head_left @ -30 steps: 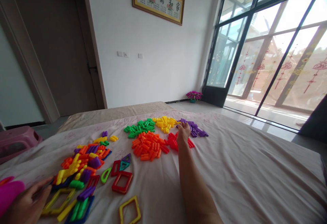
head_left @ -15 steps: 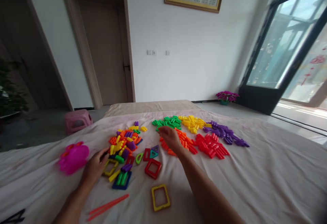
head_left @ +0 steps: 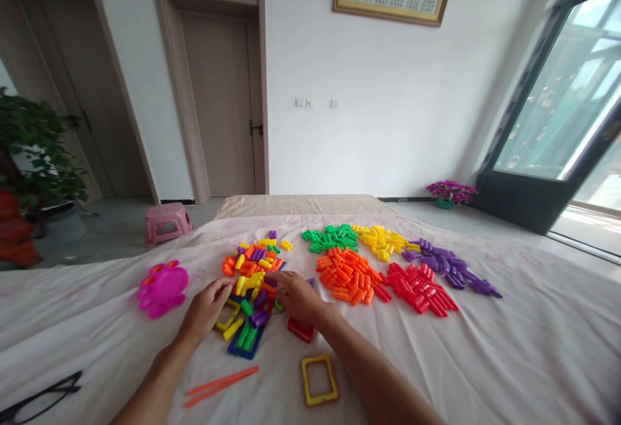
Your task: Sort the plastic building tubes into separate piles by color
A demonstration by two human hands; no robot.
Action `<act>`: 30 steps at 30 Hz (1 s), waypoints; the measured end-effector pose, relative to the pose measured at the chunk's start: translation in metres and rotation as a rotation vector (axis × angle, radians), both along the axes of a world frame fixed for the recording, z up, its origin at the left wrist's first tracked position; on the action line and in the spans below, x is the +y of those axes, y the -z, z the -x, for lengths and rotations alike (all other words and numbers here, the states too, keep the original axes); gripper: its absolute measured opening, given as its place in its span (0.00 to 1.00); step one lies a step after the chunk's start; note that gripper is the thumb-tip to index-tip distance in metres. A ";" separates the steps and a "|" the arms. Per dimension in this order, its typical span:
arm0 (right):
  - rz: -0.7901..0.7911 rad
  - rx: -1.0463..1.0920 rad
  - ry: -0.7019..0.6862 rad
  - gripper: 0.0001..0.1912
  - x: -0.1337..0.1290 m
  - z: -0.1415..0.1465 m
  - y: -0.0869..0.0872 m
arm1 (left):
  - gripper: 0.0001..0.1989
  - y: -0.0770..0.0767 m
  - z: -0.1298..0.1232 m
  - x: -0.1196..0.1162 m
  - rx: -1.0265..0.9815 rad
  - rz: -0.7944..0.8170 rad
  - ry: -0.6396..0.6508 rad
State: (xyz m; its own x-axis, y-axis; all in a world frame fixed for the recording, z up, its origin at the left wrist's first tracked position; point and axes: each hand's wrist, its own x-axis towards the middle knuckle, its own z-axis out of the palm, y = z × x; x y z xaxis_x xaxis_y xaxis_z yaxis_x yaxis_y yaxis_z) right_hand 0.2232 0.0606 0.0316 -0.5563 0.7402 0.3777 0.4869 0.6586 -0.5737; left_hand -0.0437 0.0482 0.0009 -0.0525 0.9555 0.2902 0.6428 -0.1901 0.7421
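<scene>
A mixed heap of plastic pieces (head_left: 252, 258) lies on the cloth-covered table. My left hand (head_left: 208, 305) is at the heap's left edge, fingers pinched together near the yellow pieces; anything between them is too small to make out. At the heap's right side, my right hand (head_left: 297, 295) reaches in, thumb and fingers apart over purple pieces. Sorted piles lie to the right: green (head_left: 334, 237), yellow (head_left: 381, 240), orange (head_left: 347, 275), red (head_left: 422, 288) and purple (head_left: 449, 263). Green pieces sit on a blue frame (head_left: 247, 341) below the heap.
A magenta tray (head_left: 162, 288) is at the left. Nearer are orange sticks (head_left: 222, 386), a yellow frame (head_left: 319, 380) and black glasses (head_left: 43, 399). A pink stool (head_left: 167, 223) stands beyond the table (head_left: 509, 347).
My right hand has moved left from above the orange pile to the mixed heap. My left hand stays beside the heap. The view has shifted, showing more of the left side.
</scene>
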 end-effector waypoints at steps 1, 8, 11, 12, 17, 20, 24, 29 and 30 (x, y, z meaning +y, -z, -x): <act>0.043 0.060 -0.022 0.31 0.001 0.001 0.001 | 0.18 0.001 0.001 0.001 0.005 -0.008 -0.021; 0.052 0.036 0.181 0.28 0.009 -0.001 0.004 | 0.18 0.004 0.004 0.004 0.035 0.000 -0.161; -0.020 -0.207 0.116 0.27 0.008 -0.001 0.001 | 0.18 0.004 0.004 0.004 0.057 0.007 -0.147; -0.026 -0.273 0.097 0.28 0.007 0.000 0.000 | 0.18 0.004 0.004 0.004 0.062 0.007 -0.143; -0.046 -0.431 0.137 0.24 0.001 0.006 -0.003 | 0.17 0.005 0.003 0.005 0.070 -0.003 -0.136; -0.054 -0.365 0.181 0.20 0.000 0.005 -0.003 | 0.18 0.006 0.004 0.005 0.065 0.004 -0.138; 0.007 -0.081 0.275 0.18 0.003 -0.002 0.003 | 0.18 0.007 0.006 0.006 0.048 0.003 -0.141; 0.011 0.154 0.354 0.13 0.019 -0.015 0.010 | 0.18 0.008 0.006 0.007 0.044 0.019 -0.134; 0.004 0.181 0.386 0.12 0.024 -0.018 0.009 | 0.19 0.008 0.007 0.007 0.047 0.024 -0.134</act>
